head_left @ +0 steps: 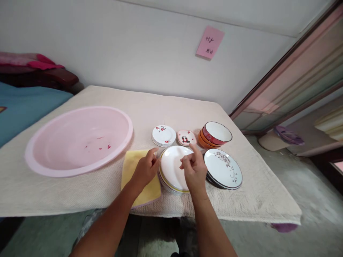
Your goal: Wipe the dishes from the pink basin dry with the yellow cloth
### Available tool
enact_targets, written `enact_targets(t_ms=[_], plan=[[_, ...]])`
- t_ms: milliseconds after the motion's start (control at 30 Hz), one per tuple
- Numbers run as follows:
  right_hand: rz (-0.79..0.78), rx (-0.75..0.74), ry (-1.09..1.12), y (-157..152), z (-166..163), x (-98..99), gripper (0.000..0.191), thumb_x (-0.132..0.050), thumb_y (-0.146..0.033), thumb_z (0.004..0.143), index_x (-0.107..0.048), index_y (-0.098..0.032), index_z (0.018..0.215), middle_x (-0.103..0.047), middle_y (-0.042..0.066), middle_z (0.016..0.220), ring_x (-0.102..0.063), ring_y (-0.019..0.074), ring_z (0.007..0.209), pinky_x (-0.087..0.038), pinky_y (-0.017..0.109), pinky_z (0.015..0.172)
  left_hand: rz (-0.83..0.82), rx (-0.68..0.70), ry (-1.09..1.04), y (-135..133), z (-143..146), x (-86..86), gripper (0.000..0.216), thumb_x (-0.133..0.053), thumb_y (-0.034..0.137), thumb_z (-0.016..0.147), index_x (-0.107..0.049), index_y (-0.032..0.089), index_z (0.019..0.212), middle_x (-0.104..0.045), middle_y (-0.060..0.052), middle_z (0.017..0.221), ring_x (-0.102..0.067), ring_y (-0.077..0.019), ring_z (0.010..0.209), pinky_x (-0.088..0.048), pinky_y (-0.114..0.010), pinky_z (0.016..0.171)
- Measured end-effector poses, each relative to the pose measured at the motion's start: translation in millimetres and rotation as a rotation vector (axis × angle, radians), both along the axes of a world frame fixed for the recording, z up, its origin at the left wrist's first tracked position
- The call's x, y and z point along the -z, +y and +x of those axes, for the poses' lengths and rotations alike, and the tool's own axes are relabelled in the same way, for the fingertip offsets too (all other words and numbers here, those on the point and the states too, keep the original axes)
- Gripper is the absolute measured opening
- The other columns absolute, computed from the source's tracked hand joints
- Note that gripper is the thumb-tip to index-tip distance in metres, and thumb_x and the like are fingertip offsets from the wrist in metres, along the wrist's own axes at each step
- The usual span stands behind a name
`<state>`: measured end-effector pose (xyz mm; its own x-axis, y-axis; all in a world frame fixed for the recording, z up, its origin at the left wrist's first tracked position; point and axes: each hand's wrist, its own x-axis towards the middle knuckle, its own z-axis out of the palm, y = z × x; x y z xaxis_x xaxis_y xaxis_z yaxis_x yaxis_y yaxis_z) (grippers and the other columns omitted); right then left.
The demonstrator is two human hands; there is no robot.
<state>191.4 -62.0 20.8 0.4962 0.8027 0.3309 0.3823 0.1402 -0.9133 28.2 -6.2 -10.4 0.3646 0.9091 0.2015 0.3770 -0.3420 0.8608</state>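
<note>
A stack of round plates (173,171), white on top with yellow-edged ones beneath, stands at the table's front. My left hand (146,167) is at the stack's left side, above a folded yellow cloth (144,192). Its fingers are bent and slightly apart, and I see nothing held in them. Over the stack's right part hovers my right hand (195,167), index finger stretched out and the other fingers curled, also holding nothing visible. To its right is a stack of dark-rimmed plates (225,169) with a grey floral print.
A large pink basin (80,142) stands on the left. Behind the plates are small flowered plates (164,135), a square cartoon dish (186,137) and stacked red and orange bowls (217,134). A pink note (210,43) is on the wall; a bin (276,140) stands at right.
</note>
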Motion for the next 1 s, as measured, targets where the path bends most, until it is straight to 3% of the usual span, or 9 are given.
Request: enact_targets(t_ms=[67,133,200,300,467,700,833,1000], plan=[[-0.045,0.056,-0.012,-2.8,8.5,0.5,0.031,-0.050,-0.027,0.083,-0.056,-0.016,0.111,-0.055,-0.005,0.063,-0.056,0.0105,0.050,-0.049,0.025,0.053,-0.133,-0.011,0.011,1.0,0.3,1.9,0.029,-0.044,0.040,0.088,-0.054,0.017,0.102,-0.051,0.004,0.060,-0.050,-0.0108,0.054,-0.038,-0.023,0.055],[-0.105,0.087,-0.003,-7.3,15.5,-1.4,0.023,-0.051,-0.032,0.082,-0.059,-0.016,0.096,-0.057,-0.004,0.062,-0.056,0.0106,0.048,-0.048,0.024,0.050,-0.298,0.005,-0.007,0.9,1.2,1.5,0.032,-0.041,0.048,0.087,-0.052,0.018,0.083,-0.054,0.003,0.058,-0.052,-0.0116,0.049,-0.039,-0.023,0.051],[-0.160,0.094,-0.002,-13.5,21.7,-4.6,0.024,-0.051,-0.038,0.082,-0.060,-0.016,0.085,-0.058,-0.002,0.061,-0.054,0.0102,0.046,-0.047,0.024,0.049,-0.430,0.024,-0.012,-0.2,2.5,-0.2,0.037,-0.039,0.054,0.086,-0.046,0.019,0.074,-0.056,0.002,0.058,-0.054,-0.0125,0.047,-0.040,-0.024,0.048],[-0.263,0.096,-0.021,-24.7,31.7,-6.3,0.031,-0.051,-0.046,0.081,-0.059,-0.017,0.075,-0.059,0.000,0.059,-0.052,0.0108,0.045,-0.045,0.024,0.048,-0.504,0.040,0.051,-1.1,3.9,-0.9,0.041,-0.038,0.057,0.085,-0.044,0.019,0.072,-0.059,0.000,0.060,-0.056,-0.0140,0.049,-0.040,-0.025,0.048],[-0.490,0.032,-0.067,-44.9,52.7,2.4,0.044,-0.047,-0.057,0.080,-0.056,-0.018,0.061,-0.058,0.002,0.050,-0.053,0.0145,0.045,-0.041,0.026,0.047,-0.393,0.016,0.271,-0.2,5.5,0.4,0.044,-0.036,0.058,0.086,-0.049,0.019,0.073,-0.060,-0.003,0.059,-0.057,-0.0165,0.053,-0.039,-0.026,0.052],[-0.836,-0.085,-0.195,-65.0,81.4,25.3,0.052,-0.042,-0.063,0.081,-0.050,-0.021,0.051,-0.054,0.001,0.041,-0.054,0.0164,0.040,-0.036,0.027,0.044,-0.214,0.013,0.517,-2.4,15.1,-10.5,0.047,-0.035,0.055,0.087,-0.058,0.015,0.078,-0.067,-0.012,0.079,-0.061,-0.0224,0.069,-0.039,-0.030,0.061],[-0.772,-0.048,-0.130,-60.6,84.7,49.3,0.047,-0.044,-0.063,0.080,-0.055,-0.021,0.063,-0.061,0.005,0.052,-0.058,0.0196,0.046,-0.040,0.029,0.048,-0.194,0.023,0.569,0.3,18.2,-4.5,0.053,-0.032,0.059,0.086,-0.061,0.014,0.084,-0.068,-0.014,0.085,-0.063,-0.0257,0.076,-0.041,-0.033,0.068],[-0.633,0.122,-0.198,-51.2,69.3,64.8,0.047,-0.051,-0.062,0.075,-0.060,-0.016,0.082,-0.069,0.014,0.081,-0.064,0.0278,0.078,-0.047,0.036,0.068,-0.204,0.042,0.661,6.5,21.6,-2.8,0.062,-0.024,0.061,0.087,-0.063,0.012,0.082,-0.068,-0.017,0.085,-0.064,-0.0297,0.080,-0.042,-0.036,0.068]])
